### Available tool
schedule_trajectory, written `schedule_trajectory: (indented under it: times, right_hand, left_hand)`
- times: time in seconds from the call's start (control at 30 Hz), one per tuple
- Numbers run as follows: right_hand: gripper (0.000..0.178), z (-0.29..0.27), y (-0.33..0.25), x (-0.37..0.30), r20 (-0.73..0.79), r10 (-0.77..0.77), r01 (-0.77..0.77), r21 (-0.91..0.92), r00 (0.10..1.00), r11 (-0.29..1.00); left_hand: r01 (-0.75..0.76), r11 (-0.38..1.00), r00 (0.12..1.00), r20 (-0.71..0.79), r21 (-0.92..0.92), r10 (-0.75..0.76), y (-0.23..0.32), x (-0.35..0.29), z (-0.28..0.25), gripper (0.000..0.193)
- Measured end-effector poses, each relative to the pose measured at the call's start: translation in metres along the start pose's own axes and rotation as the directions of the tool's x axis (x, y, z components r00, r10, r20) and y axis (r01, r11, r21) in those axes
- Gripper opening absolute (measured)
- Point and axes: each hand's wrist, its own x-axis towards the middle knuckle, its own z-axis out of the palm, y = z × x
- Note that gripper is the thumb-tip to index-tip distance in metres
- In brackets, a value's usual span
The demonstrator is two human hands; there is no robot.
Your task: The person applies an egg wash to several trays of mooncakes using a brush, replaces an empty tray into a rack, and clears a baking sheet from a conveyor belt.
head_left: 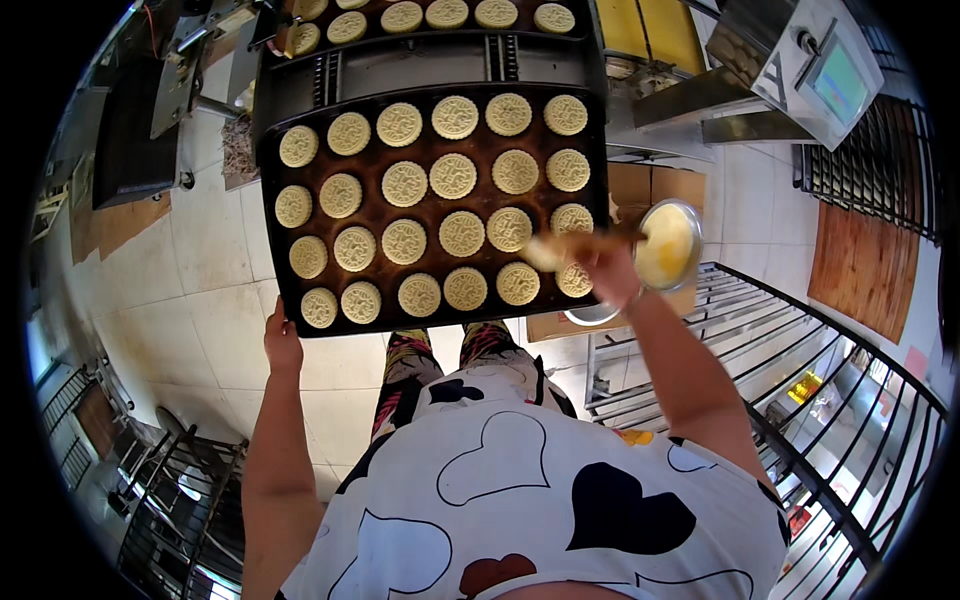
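Note:
A dark baking tray (272,250) holds several round, pale, patterned cookies (404,184) in rows. My left hand (281,343) grips the tray's near left corner. My right hand (605,266) holds a wooden-handled brush (546,254), its pale bristles over the cookies at the tray's near right corner. Just right of that hand stands a small metal bowl (669,243) of yellow liquid.
A second tray of cookies (430,17) sits farther back on the conveyor of a machine (420,65). A control box with a screen (825,70) is at the upper right. A metal wire rack (790,400) stands to my right, and cardboard (660,185) lies under the bowl.

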Motion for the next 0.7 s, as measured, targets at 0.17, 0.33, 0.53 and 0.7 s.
schedule_trajectory:
  times: [0.17,0.33,0.53,0.7]
  right_hand:
    - [0.027,-0.102,0.001,0.153,-0.411,-0.187,0.054,-0.313,0.892,0.948]
    - [0.032,-0.108,0.019,0.163,-0.545,-0.230,-0.009,-0.401,0.806,0.916]
    - [0.033,-0.027,-0.002,-0.034,-0.275,-0.091,0.049,-0.154,0.957,0.987]
    - [0.036,0.046,0.019,-0.110,-0.348,0.173,-0.064,0.303,0.922,0.951]
  left_hand:
    - [-0.009,0.996,1.000,-0.012,0.087,0.010,0.005,0.007,0.000,0.059]
    - [0.003,0.991,0.999,-0.041,0.134,0.003,0.013,0.010,0.002,0.060]
    - [0.019,0.987,0.999,-0.040,0.162,-0.013,-0.010,0.005,0.006,0.060]
    - [-0.040,0.971,0.998,-0.045,0.236,0.052,-0.010,0.014,0.006,0.059]
